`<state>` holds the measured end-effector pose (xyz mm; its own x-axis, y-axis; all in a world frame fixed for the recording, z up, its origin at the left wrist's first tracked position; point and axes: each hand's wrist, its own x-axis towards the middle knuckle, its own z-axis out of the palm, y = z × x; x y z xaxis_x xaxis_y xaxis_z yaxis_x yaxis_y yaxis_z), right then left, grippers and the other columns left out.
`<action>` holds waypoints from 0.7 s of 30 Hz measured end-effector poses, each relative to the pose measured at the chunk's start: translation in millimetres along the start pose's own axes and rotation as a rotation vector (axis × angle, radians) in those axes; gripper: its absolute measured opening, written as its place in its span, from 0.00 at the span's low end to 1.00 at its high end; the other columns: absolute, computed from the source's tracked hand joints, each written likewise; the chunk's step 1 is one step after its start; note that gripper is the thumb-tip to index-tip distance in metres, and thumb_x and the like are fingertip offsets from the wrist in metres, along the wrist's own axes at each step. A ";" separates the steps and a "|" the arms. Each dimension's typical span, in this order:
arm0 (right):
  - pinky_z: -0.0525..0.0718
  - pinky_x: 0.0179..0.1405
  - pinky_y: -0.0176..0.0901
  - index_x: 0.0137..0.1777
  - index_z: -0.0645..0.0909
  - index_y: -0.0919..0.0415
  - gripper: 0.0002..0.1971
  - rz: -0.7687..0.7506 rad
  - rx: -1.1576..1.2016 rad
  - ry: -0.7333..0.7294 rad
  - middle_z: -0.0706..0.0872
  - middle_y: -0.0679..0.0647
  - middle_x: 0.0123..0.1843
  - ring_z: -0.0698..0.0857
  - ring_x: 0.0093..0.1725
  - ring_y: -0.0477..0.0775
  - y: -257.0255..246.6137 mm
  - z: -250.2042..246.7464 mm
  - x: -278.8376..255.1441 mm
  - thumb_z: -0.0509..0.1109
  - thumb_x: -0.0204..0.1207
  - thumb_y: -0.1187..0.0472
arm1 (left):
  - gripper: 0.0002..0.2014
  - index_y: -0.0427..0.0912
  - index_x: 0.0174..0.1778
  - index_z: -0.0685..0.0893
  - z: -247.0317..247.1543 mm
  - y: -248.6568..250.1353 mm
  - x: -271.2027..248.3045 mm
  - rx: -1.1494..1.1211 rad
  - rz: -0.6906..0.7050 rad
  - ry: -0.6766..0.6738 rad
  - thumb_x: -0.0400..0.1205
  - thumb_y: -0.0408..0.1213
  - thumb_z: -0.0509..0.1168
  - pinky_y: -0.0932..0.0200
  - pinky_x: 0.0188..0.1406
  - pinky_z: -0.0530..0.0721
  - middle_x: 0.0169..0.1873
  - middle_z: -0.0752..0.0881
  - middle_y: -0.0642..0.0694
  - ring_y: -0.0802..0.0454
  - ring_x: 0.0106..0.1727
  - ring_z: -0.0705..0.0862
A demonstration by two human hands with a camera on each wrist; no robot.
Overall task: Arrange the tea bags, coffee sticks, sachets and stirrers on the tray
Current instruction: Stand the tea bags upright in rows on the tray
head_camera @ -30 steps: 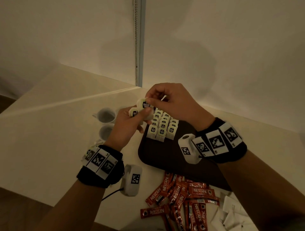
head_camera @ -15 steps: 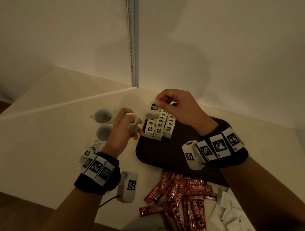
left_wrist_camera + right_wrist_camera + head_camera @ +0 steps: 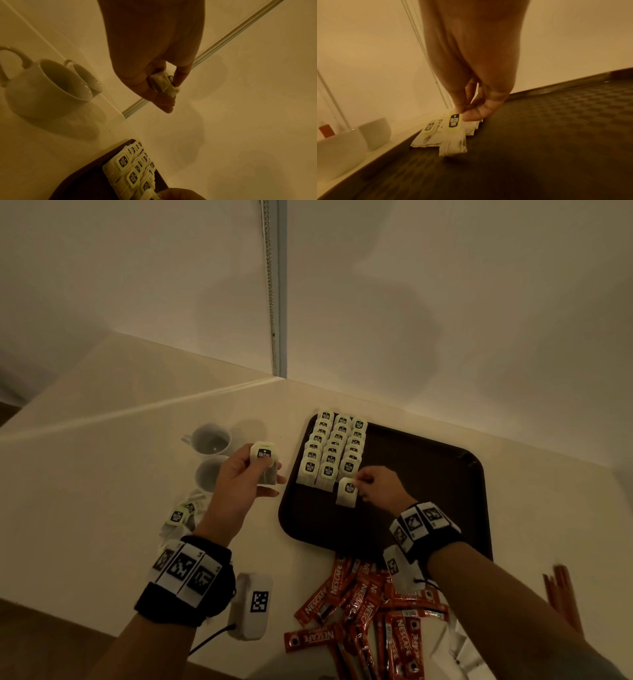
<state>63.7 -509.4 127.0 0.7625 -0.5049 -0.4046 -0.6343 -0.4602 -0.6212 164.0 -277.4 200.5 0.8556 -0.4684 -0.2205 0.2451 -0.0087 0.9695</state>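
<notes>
A dark brown tray (image 3: 428, 474) lies on the pale counter. Three rows of tea bags (image 3: 334, 450) fill its far left corner, seen too in the left wrist view as tea bag rows (image 3: 133, 170). My right hand (image 3: 371, 486) pinches one tea bag (image 3: 346, 491) by its tag and holds it low at the near end of the right row; the right wrist view shows that tea bag (image 3: 454, 134) just above the tray floor (image 3: 556, 135). My left hand (image 3: 246, 474) holds another tea bag (image 3: 263, 462) left of the tray, the same held tea bag (image 3: 164, 83) gripped between thumb and fingers.
Two white cups (image 3: 210, 441) stand left of the tray. Loose tea bags (image 3: 181, 515) lie by my left wrist. Red coffee sticks (image 3: 363, 607) and white sachets (image 3: 459, 648) are piled in front of the tray, brown stirrers (image 3: 563, 594) at the right. Walls (image 3: 445, 302) close behind.
My hands have parted. The right hand carried its tea bag down to the near end of the rows on the tray. The left hand drew away to the left with its tea bag.
</notes>
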 end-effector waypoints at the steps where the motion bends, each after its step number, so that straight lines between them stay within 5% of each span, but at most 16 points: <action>1: 0.85 0.40 0.35 0.58 0.83 0.65 0.10 0.013 0.006 0.030 0.85 0.57 0.52 0.84 0.43 0.48 0.4 2.0 5.0 0.67 0.80 0.62 | 0.08 0.44 0.46 0.81 -0.2 -0.5 -0.8 0.006 0.001 -0.003 0.85 0.29 0.58 0.64 0.25 0.82 0.38 0.86 0.44 0.52 0.34 0.87; 4: 0.87 0.52 0.46 0.55 0.83 0.65 0.08 0.040 0.023 0.111 0.86 0.59 0.52 0.85 0.44 0.51 1.9 6.6 17.7 0.68 0.79 0.64 | 0.08 0.44 0.46 0.81 -1.4 -1.7 -2.1 0.020 0.015 -0.010 0.85 0.30 0.58 0.64 0.26 0.82 0.39 0.86 0.43 0.49 0.36 0.87; 16: 0.87 0.53 0.51 0.46 0.78 0.61 0.04 0.095 0.049 0.195 0.85 0.60 0.52 0.86 0.50 0.56 2.9 13.8 31.9 0.71 0.76 0.64 | 0.07 0.42 0.48 0.81 0.5 -8.8 -1.2 -0.054 -0.002 -0.032 0.85 0.31 0.58 0.64 0.30 0.83 0.37 0.85 0.42 0.49 0.37 0.86; 18: 0.86 0.52 0.47 0.51 0.78 0.61 0.09 0.048 0.016 0.237 0.84 0.55 0.53 0.84 0.50 0.53 -10.9 10.2 25.8 0.71 0.77 0.58 | 0.07 0.41 0.49 0.83 0.7 -8.3 -1.2 -0.045 0.011 -0.036 0.85 0.35 0.59 0.64 0.32 0.84 0.39 0.87 0.43 0.50 0.38 0.87; 21: 0.77 0.45 0.25 0.55 0.81 0.56 0.12 -0.234 0.121 0.159 0.82 0.45 0.49 0.81 0.48 0.43 -63.4 -7.5 -1.5 0.69 0.78 0.50 | 0.09 0.42 0.47 0.87 3.9 -1.0 0.8 0.001 0.047 -0.062 0.84 0.37 0.61 0.65 0.34 0.84 0.40 0.89 0.44 0.52 0.40 0.88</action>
<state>101.8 -484.9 172.0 0.8508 -0.5074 -0.1367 -0.4163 -0.4921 -0.7645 162.7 -281.2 199.7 0.8363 -0.5220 -0.1676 0.2049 0.0140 0.9787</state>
